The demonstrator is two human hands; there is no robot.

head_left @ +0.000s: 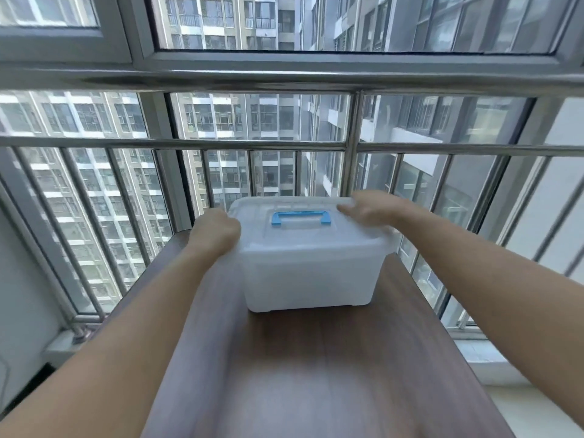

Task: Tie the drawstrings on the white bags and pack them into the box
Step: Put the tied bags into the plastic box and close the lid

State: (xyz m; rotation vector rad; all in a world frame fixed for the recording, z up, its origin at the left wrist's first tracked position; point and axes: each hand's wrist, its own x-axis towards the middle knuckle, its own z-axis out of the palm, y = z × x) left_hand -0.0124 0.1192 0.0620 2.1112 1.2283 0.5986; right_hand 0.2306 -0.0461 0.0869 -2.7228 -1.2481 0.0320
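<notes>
A translucent white plastic box [308, 273] stands on a dark wooden table [331, 374], its lid on and a blue handle [301, 217] lying flat on top. My left hand [216, 230] is curled against the lid's left edge. My right hand [369, 210] lies over the lid's far right corner with fingers stretched out and blurred. No white bags show; the box walls are cloudy and I cannot make out what is inside.
The narrow table runs toward a window with steel railing bars [350, 172] just beyond the box. High-rise buildings fill the glass. A white sill [493, 358] lies to the right, and a floor gap drops away on the left.
</notes>
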